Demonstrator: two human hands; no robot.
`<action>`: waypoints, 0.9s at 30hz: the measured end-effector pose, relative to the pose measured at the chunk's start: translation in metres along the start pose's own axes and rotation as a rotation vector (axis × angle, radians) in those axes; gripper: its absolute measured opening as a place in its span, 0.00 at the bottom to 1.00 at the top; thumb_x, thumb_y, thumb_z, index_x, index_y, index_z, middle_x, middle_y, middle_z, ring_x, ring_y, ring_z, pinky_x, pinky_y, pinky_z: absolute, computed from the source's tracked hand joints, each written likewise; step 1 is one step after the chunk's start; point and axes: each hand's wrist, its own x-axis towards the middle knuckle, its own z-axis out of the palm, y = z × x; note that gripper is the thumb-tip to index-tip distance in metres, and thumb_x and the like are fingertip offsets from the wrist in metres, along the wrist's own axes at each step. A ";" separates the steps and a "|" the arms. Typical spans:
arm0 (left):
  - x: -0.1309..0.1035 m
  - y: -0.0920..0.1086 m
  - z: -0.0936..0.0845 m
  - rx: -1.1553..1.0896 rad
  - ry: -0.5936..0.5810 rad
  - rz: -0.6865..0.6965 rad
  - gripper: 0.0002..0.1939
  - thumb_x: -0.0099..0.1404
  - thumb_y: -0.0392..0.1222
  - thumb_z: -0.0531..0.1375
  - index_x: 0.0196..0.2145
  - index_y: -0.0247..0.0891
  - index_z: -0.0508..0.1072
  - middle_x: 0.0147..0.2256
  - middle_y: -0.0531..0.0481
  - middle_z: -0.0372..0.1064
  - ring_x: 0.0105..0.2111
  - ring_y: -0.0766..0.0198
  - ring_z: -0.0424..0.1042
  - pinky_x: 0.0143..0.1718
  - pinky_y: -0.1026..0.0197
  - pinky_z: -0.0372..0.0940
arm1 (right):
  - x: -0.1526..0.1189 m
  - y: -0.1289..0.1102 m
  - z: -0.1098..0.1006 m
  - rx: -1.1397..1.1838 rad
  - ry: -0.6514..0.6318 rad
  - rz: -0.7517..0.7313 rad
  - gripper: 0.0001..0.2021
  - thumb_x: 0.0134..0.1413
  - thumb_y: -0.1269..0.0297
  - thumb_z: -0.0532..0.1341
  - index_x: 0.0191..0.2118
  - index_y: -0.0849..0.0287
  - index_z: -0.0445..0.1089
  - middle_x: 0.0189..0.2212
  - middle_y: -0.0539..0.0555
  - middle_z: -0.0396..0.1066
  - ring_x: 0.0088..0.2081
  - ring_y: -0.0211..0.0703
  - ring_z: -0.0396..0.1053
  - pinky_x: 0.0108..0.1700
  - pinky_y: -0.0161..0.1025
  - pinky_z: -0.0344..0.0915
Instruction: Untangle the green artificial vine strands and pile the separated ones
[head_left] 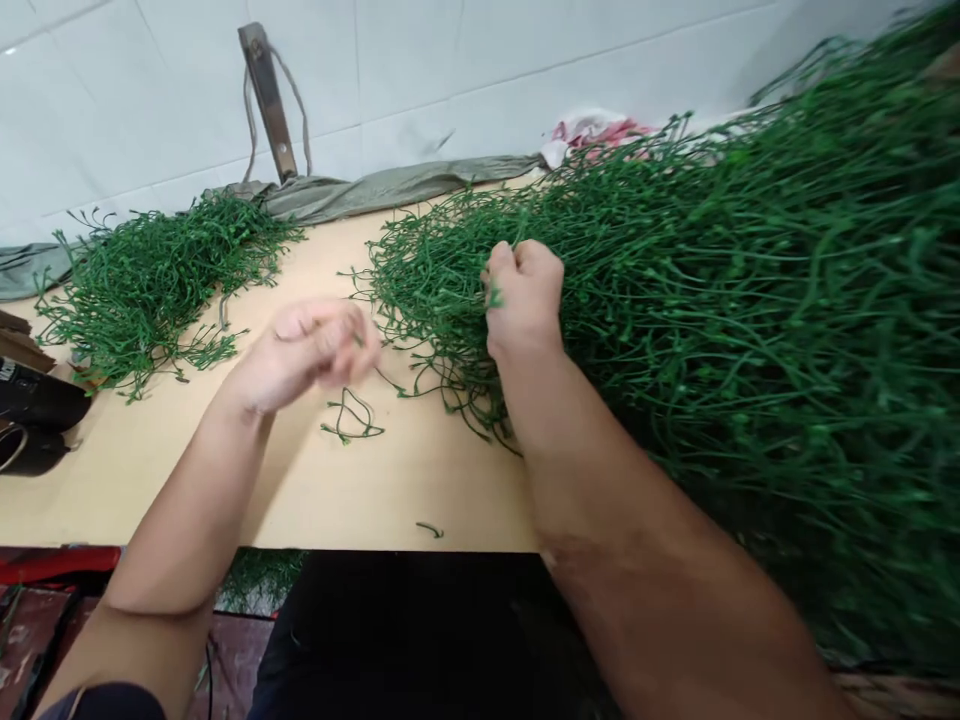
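A large heap of thin green stems (720,290) fills the right side, its tips pointing left. My right hand (525,295) is closed at the left part of this heap, its fingers curled; a bit of green shows at the hand, and what the fingers hold is hidden. Over the wooden table (465,490) my left hand (322,345) is blurred, its fingers curled around a small green piece. A smaller pile of green stems (157,285) lies at the left. Below my left hand, a few loose stems (352,415) rest on the table.
Black cylinders (41,415) stand at the left edge. Grey-green cloth (405,185) runs along the tiled wall, with a pink and white cloth (600,135) at the back. A metal-and-wood bar (268,100) leans there. One short stem (430,529) lies near the front edge.
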 end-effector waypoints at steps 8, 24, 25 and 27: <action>0.021 -0.048 -0.020 0.184 0.240 0.079 0.21 0.58 0.58 0.56 0.27 0.34 0.72 0.46 0.43 0.67 0.46 0.60 0.67 0.39 0.61 0.66 | -0.019 -0.035 0.026 0.236 -0.032 0.087 0.18 0.52 0.47 0.56 0.24 0.57 0.59 0.19 0.45 0.54 0.23 0.30 0.58 0.24 0.31 0.60; 0.026 -0.071 -0.026 0.809 0.638 0.019 0.16 0.59 0.47 0.58 0.43 0.38 0.71 0.52 0.41 0.62 0.54 0.55 0.60 0.52 0.53 0.60 | -0.032 -0.057 0.026 0.351 -0.179 0.220 0.06 0.45 0.67 0.65 0.23 0.60 0.68 0.17 0.44 0.61 0.19 0.27 0.55 0.20 0.28 0.53; 0.026 -0.069 -0.025 0.755 0.624 0.034 0.16 0.59 0.48 0.57 0.43 0.37 0.71 0.51 0.41 0.63 0.53 0.56 0.61 0.50 0.54 0.61 | -0.033 -0.057 0.026 0.351 -0.194 0.221 0.06 0.45 0.68 0.65 0.23 0.60 0.68 0.17 0.44 0.61 0.20 0.27 0.55 0.21 0.28 0.54; 0.025 -0.062 -0.019 0.588 0.519 0.043 0.18 0.61 0.51 0.55 0.42 0.36 0.72 0.47 0.41 0.67 0.48 0.59 0.65 0.46 0.58 0.63 | -0.035 -0.058 0.028 0.346 -0.230 0.222 0.05 0.45 0.71 0.65 0.24 0.60 0.68 0.17 0.44 0.60 0.20 0.27 0.56 0.22 0.29 0.56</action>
